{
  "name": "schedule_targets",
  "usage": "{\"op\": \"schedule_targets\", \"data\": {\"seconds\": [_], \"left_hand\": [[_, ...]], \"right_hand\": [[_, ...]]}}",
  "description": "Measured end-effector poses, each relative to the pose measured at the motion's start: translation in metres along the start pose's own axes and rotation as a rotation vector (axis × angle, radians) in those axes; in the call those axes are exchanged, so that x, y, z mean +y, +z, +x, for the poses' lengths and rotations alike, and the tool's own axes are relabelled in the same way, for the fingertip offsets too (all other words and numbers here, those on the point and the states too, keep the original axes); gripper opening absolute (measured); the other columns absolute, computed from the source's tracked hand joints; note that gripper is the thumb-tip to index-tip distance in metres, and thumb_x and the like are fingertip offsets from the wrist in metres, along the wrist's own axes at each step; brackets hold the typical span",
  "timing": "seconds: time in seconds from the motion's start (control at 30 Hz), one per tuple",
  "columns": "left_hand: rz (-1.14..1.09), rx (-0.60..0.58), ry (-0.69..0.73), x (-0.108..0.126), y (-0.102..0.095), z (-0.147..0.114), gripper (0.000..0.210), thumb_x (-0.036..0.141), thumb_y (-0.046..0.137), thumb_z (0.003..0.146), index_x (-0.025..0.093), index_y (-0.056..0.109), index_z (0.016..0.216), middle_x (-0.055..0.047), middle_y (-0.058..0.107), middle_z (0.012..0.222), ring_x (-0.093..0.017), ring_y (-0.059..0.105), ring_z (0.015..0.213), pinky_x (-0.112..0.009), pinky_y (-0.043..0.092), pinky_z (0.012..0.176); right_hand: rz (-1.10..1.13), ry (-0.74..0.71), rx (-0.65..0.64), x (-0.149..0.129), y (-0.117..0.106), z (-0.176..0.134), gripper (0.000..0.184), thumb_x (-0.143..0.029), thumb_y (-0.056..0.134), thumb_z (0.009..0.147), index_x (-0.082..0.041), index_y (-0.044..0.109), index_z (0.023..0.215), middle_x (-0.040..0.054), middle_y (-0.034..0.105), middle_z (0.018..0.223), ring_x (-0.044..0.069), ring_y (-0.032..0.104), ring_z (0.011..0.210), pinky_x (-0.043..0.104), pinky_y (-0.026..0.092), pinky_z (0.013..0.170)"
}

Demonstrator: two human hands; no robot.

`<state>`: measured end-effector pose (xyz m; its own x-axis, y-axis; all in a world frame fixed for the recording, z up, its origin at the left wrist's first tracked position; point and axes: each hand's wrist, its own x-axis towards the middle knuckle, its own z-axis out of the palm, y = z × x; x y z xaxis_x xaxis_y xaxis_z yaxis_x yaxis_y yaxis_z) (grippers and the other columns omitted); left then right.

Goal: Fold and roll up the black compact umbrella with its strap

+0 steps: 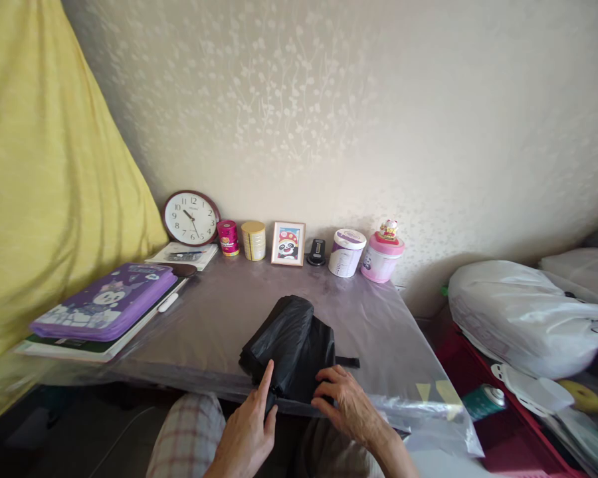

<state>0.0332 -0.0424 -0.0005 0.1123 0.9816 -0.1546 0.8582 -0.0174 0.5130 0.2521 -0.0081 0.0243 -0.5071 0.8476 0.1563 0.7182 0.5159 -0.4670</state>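
Observation:
A black folding umbrella [292,345] lies loosely folded at the near edge of the table, its canopy fabric bunched up. Its short strap [347,362] sticks out to the right. My left hand [246,428] grips the near end of the umbrella, where a dark handle shows between thumb and fingers; the index finger points along the fabric. On the right side of the canopy, my right hand [346,401] holds the fabric edge with bent fingers. What lies under its fingertips is partly hidden.
Along the wall stand a clock [191,218], a pink can [228,239], a yellow can [254,241], a panda picture frame [288,244] and two tubs [347,253]. A purple case [107,302] lies at left. White bags [523,318] sit off the table at right.

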Motion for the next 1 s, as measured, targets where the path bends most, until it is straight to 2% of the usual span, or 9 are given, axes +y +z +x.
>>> {"op": "schedule_targets", "data": {"seconds": [0.1,0.17,0.23,0.37,0.5,0.57,0.67,0.77,1.0], "left_hand": [[0.016,0.003,0.004,0.000,0.000,0.000,0.066,0.019,0.032,0.088,0.022,-0.003,0.143,-0.010,0.052,0.125,-0.018,0.054,0.109,-0.026,0.041,0.088],[0.024,0.012,0.009,0.000,0.002,0.000,0.066,0.019,0.033,0.088,0.022,-0.004,0.143,-0.010,0.053,0.124,-0.018,0.055,0.108,-0.025,0.041,0.088],[0.030,0.023,0.010,-0.001,0.003,0.000,0.066,0.019,0.033,0.088,0.022,-0.004,0.143,-0.009,0.053,0.124,-0.017,0.055,0.107,-0.025,0.040,0.088],[0.041,0.033,0.008,-0.002,0.005,-0.001,0.064,0.019,0.031,0.089,0.023,-0.004,0.143,-0.009,0.052,0.125,-0.018,0.055,0.107,-0.025,0.041,0.086],[0.044,0.029,0.001,0.000,0.004,-0.001,0.065,0.020,0.032,0.089,0.023,-0.004,0.143,-0.009,0.051,0.126,-0.018,0.056,0.105,-0.024,0.042,0.084],[0.040,0.026,-0.001,0.000,0.003,-0.001,0.065,0.021,0.032,0.089,0.023,-0.004,0.143,-0.009,0.051,0.127,-0.018,0.056,0.104,-0.024,0.042,0.084],[0.042,0.025,-0.001,0.000,0.004,0.000,0.064,0.021,0.031,0.089,0.023,-0.004,0.143,-0.009,0.050,0.127,-0.018,0.056,0.105,-0.024,0.042,0.085],[0.040,0.023,-0.005,0.000,0.004,-0.001,0.064,0.021,0.031,0.089,0.023,-0.004,0.143,-0.009,0.051,0.125,-0.017,0.055,0.106,-0.023,0.042,0.084],[-0.004,0.045,0.011,-0.002,0.006,-0.001,0.064,0.020,0.031,0.089,0.023,-0.003,0.143,-0.008,0.052,0.125,-0.017,0.054,0.108,-0.023,0.041,0.086]], "right_hand": [[0.135,0.104,-0.035,-0.001,-0.007,-0.007,0.024,-0.034,0.048,0.086,-0.024,0.067,0.074,0.0003,0.065,0.082,0.015,0.059,0.078,0.023,0.043,0.071],[0.145,0.260,0.072,0.009,-0.007,-0.004,0.026,-0.033,0.043,0.087,-0.023,0.066,0.078,0.0009,0.065,0.078,0.015,0.060,0.072,0.024,0.043,0.066],[0.073,0.391,0.225,0.025,-0.003,0.003,0.026,-0.032,0.040,0.087,-0.022,0.065,0.086,0.0031,0.066,0.083,0.017,0.061,0.074,0.026,0.044,0.068],[-0.047,0.433,0.360,0.047,0.006,0.021,0.027,-0.027,0.037,0.087,-0.021,0.062,0.095,0.0051,0.065,0.089,0.019,0.061,0.083,0.029,0.044,0.075],[-0.127,0.221,0.323,0.050,0.010,0.040,0.029,-0.021,0.037,0.087,-0.021,0.061,0.102,0.0053,0.063,0.104,0.018,0.057,0.098,0.033,0.040,0.090],[-0.190,0.171,0.285,0.053,0.012,0.047,0.027,-0.020,0.042,0.085,-0.022,0.062,0.103,0.0057,0.060,0.114,0.021,0.055,0.103,0.036,0.039,0.091],[-0.307,0.333,0.331,0.060,0.015,0.051,0.024,-0.018,0.047,0.082,-0.021,0.063,0.098,0.0103,0.059,0.114,0.025,0.055,0.101,0.037,0.043,0.084],[-0.330,0.493,0.361,0.064,0.014,0.049,0.025,-0.020,0.043,0.085,-0.019,0.060,0.102,0.0112,0.062,0.105,0.024,0.058,0.097,0.034,0.043,0.081],[-0.100,0.638,0.287,0.060,0.009,0.050,0.031,-0.030,0.043,0.086,-0.013,0.054,0.110,0.0105,0.066,0.092,0.024,0.063,0.089,0.034,0.045,0.078]]}}
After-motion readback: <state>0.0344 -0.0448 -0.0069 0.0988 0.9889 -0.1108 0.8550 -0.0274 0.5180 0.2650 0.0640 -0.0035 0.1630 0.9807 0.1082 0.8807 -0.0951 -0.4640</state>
